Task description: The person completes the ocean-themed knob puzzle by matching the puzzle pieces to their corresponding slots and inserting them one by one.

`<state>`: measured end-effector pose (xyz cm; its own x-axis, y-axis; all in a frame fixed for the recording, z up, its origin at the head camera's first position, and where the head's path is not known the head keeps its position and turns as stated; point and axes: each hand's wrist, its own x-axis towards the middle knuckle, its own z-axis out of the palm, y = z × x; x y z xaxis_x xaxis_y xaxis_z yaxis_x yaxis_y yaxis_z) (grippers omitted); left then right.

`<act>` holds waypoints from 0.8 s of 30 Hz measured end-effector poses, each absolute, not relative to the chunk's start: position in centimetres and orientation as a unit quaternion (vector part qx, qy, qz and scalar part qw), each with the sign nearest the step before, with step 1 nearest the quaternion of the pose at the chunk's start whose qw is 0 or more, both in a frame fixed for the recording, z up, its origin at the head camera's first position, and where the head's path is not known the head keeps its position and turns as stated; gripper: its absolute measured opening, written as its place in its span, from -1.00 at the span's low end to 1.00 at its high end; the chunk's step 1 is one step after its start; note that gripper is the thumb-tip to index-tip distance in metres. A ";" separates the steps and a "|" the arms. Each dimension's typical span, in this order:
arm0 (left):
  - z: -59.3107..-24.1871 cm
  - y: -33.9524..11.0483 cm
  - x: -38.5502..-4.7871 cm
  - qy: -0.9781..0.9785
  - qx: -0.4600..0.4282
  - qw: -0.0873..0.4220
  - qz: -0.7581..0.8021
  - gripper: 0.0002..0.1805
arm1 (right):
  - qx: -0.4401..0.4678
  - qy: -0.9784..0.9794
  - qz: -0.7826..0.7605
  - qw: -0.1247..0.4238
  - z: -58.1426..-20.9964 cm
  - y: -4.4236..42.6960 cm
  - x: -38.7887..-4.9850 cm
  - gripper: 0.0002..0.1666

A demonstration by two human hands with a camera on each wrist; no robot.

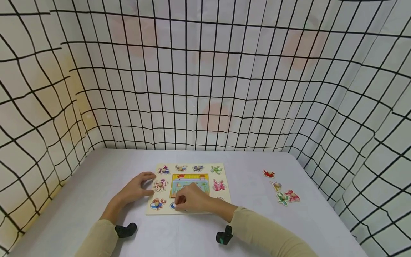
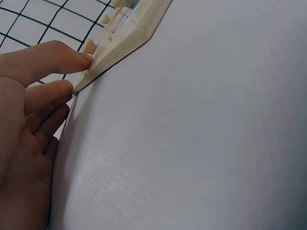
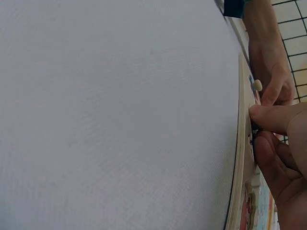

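Note:
A pale wooden puzzle board (image 1: 151, 211) lies flat, with knobbed sea-animal pieces around a central picture. My left hand (image 1: 133, 189) is at its left edge; in the left wrist view the thumb and index finger of that hand (image 2: 38, 100) touch the board's rim (image 2: 129, 45). Over the board's near edge, my right hand (image 1: 192, 200) has fingertips together at a blue piece (image 1: 172, 205). In the right wrist view, thumb and forefinger of the right hand (image 3: 283, 153) pinch something dark blue, mostly hidden, against the board (image 3: 243, 96).
Right of the board lie a red crab piece (image 1: 269, 174), a small yellowish piece (image 1: 276, 185), a green piece (image 1: 282, 198) and a pink piece (image 1: 292, 196). Black netting before white cloth surrounds the white table (image 1: 250, 228) at the back and sides.

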<state>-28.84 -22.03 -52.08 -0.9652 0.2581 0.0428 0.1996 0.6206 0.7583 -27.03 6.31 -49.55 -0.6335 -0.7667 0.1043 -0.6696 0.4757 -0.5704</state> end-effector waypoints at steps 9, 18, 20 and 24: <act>-51.9 -22.0 -28.7 0.900 0.124 0.042 0.416 -0.23 | -0.444 0.863 -0.235 0.060 -49.6 6.2 -27.2 -0.93; -52.3 -22.0 -28.5 0.900 0.125 0.038 0.416 -0.24 | -0.444 0.865 -0.219 0.079 -48.8 6.4 -27.2 -0.95; -52.3 -22.0 -28.6 0.901 0.126 0.038 0.414 -0.24 | -0.442 0.864 -0.224 0.085 -48.5 6.6 -27.4 -0.93; -52.1 -22.0 -28.7 0.902 0.133 0.032 0.410 -0.24 | -0.438 0.861 -0.245 0.084 -47.7 7.1 -28.0 -0.90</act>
<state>-28.68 -22.03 -52.10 -0.9625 0.2662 0.0520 0.2141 0.6280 0.7482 -27.99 7.07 -47.67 -0.6017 -0.7956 0.0704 -0.7135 0.4959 -0.4950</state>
